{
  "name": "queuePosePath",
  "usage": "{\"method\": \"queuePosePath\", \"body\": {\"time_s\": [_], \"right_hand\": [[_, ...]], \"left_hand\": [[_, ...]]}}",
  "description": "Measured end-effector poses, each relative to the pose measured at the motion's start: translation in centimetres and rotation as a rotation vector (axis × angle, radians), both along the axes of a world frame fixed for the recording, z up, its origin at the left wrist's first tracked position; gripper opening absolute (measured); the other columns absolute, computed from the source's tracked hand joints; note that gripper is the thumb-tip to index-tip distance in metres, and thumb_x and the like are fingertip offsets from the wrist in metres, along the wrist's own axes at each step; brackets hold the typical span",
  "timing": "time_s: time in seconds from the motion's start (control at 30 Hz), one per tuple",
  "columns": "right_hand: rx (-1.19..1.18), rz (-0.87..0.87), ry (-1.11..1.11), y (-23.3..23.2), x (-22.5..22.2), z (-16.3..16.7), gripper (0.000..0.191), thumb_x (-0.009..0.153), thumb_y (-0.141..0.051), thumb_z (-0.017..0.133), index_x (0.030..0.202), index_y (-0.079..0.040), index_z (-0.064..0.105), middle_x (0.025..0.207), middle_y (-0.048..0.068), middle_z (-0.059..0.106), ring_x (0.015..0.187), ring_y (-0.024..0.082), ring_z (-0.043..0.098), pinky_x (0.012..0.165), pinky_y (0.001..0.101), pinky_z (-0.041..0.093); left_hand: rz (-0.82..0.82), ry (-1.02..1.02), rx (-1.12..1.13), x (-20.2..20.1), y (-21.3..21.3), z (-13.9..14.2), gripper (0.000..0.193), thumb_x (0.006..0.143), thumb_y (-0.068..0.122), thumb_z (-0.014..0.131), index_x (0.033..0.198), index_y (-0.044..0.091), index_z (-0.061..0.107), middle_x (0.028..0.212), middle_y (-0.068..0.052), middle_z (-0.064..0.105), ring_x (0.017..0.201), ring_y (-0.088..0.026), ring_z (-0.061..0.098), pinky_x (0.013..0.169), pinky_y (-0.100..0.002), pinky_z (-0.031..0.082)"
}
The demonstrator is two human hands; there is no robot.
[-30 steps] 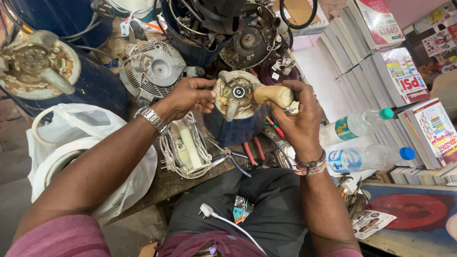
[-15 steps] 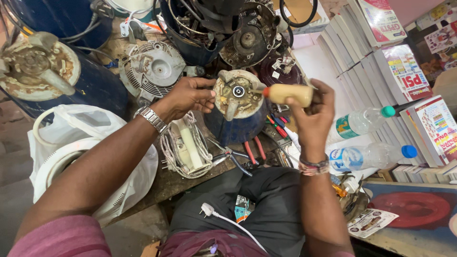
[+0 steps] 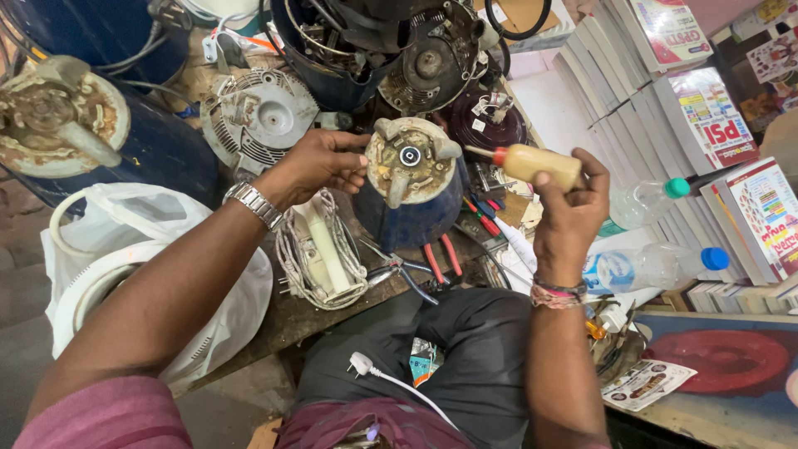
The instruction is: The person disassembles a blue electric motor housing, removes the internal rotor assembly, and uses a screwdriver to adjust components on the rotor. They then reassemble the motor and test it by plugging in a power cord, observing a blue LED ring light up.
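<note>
The right hand [image 3: 565,212] is drawing the yellow squeeze oil bottle [image 3: 536,165] back from the dirty round motor housing [image 3: 409,166], fingers wrapped around it; the left hand [image 3: 320,165] is steadying the housing on the bench, fingers curled against its rim.

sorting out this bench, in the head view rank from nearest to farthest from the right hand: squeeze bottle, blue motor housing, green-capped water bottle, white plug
1. squeeze bottle: gripped in the right hand, nozzle pointing left.
2. blue motor housing: just left of the hand, steadied by the left hand.
3. green-capped water bottle: to the right, lying by the stacked books; close to the housing's distance, hard to call.
4. white plug: far below, on the lap.
</note>
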State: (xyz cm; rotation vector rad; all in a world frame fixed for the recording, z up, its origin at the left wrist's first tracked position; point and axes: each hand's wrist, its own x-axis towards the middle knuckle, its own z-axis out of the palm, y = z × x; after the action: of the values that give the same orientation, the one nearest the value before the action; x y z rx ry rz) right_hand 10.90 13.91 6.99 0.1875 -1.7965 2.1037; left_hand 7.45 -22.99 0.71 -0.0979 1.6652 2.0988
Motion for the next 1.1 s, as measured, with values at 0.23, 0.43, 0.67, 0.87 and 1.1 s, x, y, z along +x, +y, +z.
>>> {"method": "queuePosePath", "body": {"time_s": [0.23, 0.43, 0.67, 0.87, 1.1], "right_hand": [[0.393, 0.117, 0.172, -4.7, 1.3, 2.3, 0.054, 0.094, 0.010, 0.076, 0.139, 0.001, 0.046, 0.131, 0.017, 0.067, 0.122, 0.022, 0.068, 0.105, 0.0334, 0.060], [0.559, 0.095, 0.207, -6.3, 1.6, 3.0, 0.056, 0.091, 0.010, 0.079, 0.137, 0.003, 0.048, 0.129, 0.016, 0.068, 0.117, 0.021, 0.069, 0.103, 0.0337, 0.060], [0.623, 0.075, 0.201, -6.5, 1.6, 3.1, 0.054, 0.091, 0.008, 0.081, 0.135, 0.003, 0.049, 0.127, 0.016, 0.070, 0.116, 0.021, 0.070, 0.101, 0.0329, 0.060], [0.593, 0.081, 0.208, -6.7, 1.4, 2.8, 0.053, 0.092, 0.007, 0.081, 0.135, 0.003, 0.050, 0.127, 0.016, 0.070, 0.117, 0.020, 0.070, 0.102, 0.0323, 0.060], [0.620, 0.058, 0.224, -6.8, 1.4, 2.8, 0.052, 0.091, 0.006, 0.082, 0.133, 0.002, 0.051, 0.125, 0.015, 0.071, 0.116, 0.020, 0.070, 0.101, 0.0319, 0.060]], "left_hand": [[-0.014, 0.015, 0.006, -0.1, 0.2, 0.0, 0.055, 0.092, 0.007, 0.069, 0.144, -0.001, 0.055, 0.088, -0.008, 0.072, 0.069, -0.013, 0.071, 0.063, -0.028, 0.063], [-0.021, 0.034, -0.005, -0.2, 0.2, 0.0, 0.056, 0.092, 0.007, 0.069, 0.144, -0.003, 0.055, 0.087, -0.007, 0.072, 0.068, -0.012, 0.071, 0.062, -0.028, 0.063], [-0.020, 0.033, -0.008, -0.1, 0.2, 0.4, 0.058, 0.091, 0.006, 0.069, 0.145, -0.005, 0.051, 0.086, -0.008, 0.071, 0.069, -0.013, 0.072, 0.062, -0.028, 0.063], [-0.022, 0.029, -0.022, 0.0, 0.3, 0.7, 0.058, 0.091, 0.007, 0.069, 0.146, -0.005, 0.051, 0.087, -0.007, 0.071, 0.069, -0.013, 0.072, 0.062, -0.028, 0.063], [-0.037, 0.032, -0.025, 0.0, 0.4, 0.8, 0.057, 0.092, 0.008, 0.068, 0.145, -0.003, 0.052, 0.088, -0.007, 0.071, 0.069, -0.012, 0.071, 0.063, -0.027, 0.063]]}}
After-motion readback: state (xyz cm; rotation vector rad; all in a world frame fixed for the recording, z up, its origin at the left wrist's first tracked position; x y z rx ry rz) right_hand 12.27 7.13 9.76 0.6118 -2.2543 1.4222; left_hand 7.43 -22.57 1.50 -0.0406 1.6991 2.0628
